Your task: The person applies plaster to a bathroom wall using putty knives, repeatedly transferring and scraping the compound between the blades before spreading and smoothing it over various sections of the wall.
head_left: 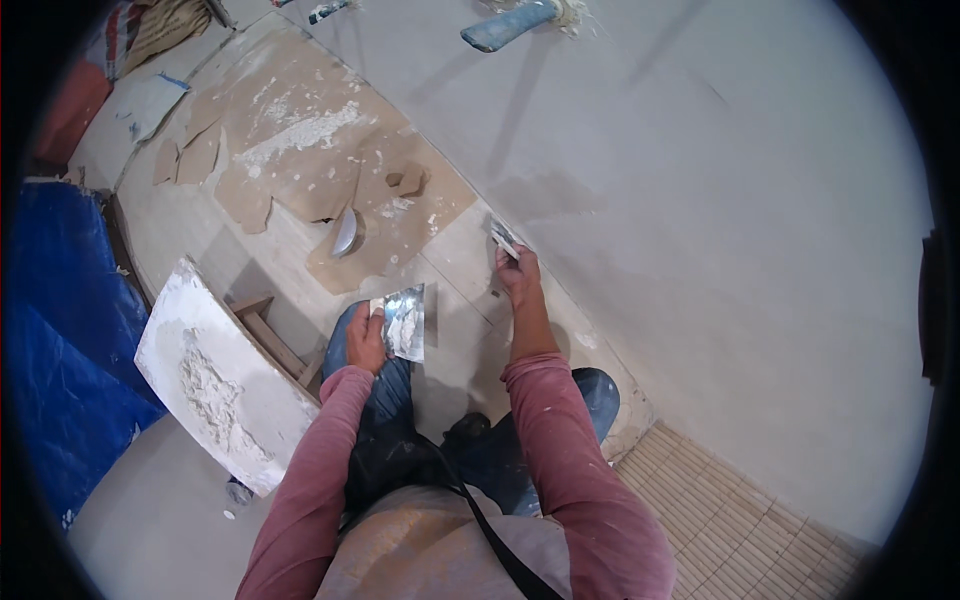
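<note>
My left hand (366,340) grips a wide metal plastering trowel (405,322) smeared with white filler, held over my left knee. My right hand (521,276) holds a small putty knife (503,237) whose blade touches the bottom of the smooth grey-white wall (720,200), where wall meets floor. Both arms wear pink-red sleeves. I squat in blue jeans, facing the wall.
A white board (215,375) heaped with plaster rests on a wooden stand at my left. Torn brown cardboard (330,160) with plaster spills covers the floor ahead. A blue tarp (60,330) lies at far left. A blue-handled tool (510,25) lies at the top. A slatted mat (720,510) lies at lower right.
</note>
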Motion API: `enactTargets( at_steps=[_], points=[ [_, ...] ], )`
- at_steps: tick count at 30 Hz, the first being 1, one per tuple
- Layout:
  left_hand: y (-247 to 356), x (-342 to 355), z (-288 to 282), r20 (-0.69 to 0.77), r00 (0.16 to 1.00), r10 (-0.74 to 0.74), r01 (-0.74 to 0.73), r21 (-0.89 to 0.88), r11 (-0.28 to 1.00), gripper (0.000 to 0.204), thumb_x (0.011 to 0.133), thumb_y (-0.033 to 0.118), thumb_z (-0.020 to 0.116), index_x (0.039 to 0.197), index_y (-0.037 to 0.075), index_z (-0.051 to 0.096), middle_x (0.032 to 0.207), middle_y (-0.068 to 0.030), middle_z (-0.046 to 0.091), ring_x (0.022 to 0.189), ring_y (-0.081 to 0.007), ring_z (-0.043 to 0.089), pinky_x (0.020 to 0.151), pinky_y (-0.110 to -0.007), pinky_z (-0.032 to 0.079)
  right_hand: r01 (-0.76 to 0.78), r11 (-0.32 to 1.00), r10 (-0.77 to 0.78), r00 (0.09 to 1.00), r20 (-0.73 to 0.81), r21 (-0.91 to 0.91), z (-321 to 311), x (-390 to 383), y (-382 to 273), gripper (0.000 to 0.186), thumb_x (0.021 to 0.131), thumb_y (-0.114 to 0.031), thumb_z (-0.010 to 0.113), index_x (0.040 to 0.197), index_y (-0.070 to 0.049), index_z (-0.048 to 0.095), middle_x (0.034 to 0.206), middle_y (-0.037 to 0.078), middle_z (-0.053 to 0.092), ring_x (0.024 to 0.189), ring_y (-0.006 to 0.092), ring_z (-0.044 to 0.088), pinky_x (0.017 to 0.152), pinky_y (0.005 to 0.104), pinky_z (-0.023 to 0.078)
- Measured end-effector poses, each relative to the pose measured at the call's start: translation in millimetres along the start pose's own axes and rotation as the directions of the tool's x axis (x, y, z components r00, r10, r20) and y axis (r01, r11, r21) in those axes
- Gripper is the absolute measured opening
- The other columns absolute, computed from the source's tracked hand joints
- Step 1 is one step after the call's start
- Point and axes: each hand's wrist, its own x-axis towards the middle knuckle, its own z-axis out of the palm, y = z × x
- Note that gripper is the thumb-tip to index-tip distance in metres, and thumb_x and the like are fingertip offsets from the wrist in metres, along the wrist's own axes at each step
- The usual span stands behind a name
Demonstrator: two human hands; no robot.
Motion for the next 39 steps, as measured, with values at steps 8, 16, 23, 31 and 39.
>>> enactTargets(
  at_steps=[8, 16, 23, 31, 39],
  points=[
    [-42, 25, 0, -0.034, 0.928, 0.370, -0.365, 0.112, 0.924, 0.027, 0.100, 0.020, 0.053, 0.113, -0.002, 0.063, 0.087, -0.0127, 0.067, 0.068, -0.0194, 0.060, 0.054, -0.034, 0.050, 0.004, 0.997, -0.004, 1.000, 0.002, 0.076, 1, 14, -13, 0.015, 0.090, -0.001, 0.057, 0.105, -0.001, 0.061, 0.101, 0.014, 0.066, 0.085, 0.0261, 0.064, 0.077, 0.0385, 0.060],
    [-20, 10, 9, -0.020, 0.960, 0.280, -0.269, 0.223, 0.937, 0.036, 0.100, 0.024, 0.055, 0.116, -0.007, 0.062, 0.098, -0.0182, 0.070, 0.076, -0.0234, 0.064, 0.062, -0.036, 0.053, -0.124, 0.945, 0.066, 0.978, 0.198, 0.301, 32, -53, -42, 0.013, 0.093, 0.004, 0.052, 0.102, 0.010, 0.059, 0.088, 0.018, 0.066, 0.080, 0.0293, 0.068, 0.072, 0.0348, 0.061],
    [-81, 35, 3, -0.160, 0.867, 0.472, -0.411, 0.306, 0.859, 0.046, 0.099, 0.028, 0.056, 0.124, -0.010, 0.059, 0.106, -0.0213, 0.068, 0.085, -0.0256, 0.066, 0.070, -0.035, 0.054, -0.411, 0.852, 0.216, 0.839, 0.499, 0.324, 89, -196, -96, 0.021, 0.092, 0.005, 0.051, 0.110, 0.017, 0.054, 0.099, 0.021, 0.060, 0.086, 0.0298, 0.062, 0.070, 0.0305, 0.060],
    [-43, 20, 8, 0.031, 0.931, 0.364, -0.365, 0.104, 0.925, 0.043, 0.102, 0.028, 0.052, 0.133, -0.001, 0.057, 0.105, -0.0105, 0.068, 0.097, -0.0171, 0.063, 0.091, -0.029, 0.048, 0.033, 0.985, -0.129, 0.795, 0.593, 0.170, 37, -315, -100, 0.030, 0.096, 0.000, 0.050, 0.123, 0.010, 0.056, 0.112, 0.019, 0.063, 0.100, 0.0272, 0.062, 0.081, 0.0321, 0.058],
    [80, -67, 85, -0.135, 0.862, 0.489, -0.506, -0.161, 0.848, 0.034, 0.104, 0.028, 0.048, 0.129, 0.004, 0.053, 0.105, -0.0049, 0.063, 0.083, -0.0155, 0.064, 0.065, -0.032, 0.055, 0.929, -0.149, -0.321, 0.278, 0.905, -0.338, -24, -395, -50, 0.034, 0.095, -0.004, 0.058, 0.127, 0.005, 0.056, 0.115, 0.015, 0.062, 0.104, 0.0275, 0.061, 0.094, 0.0337, 0.046]
  ],
)
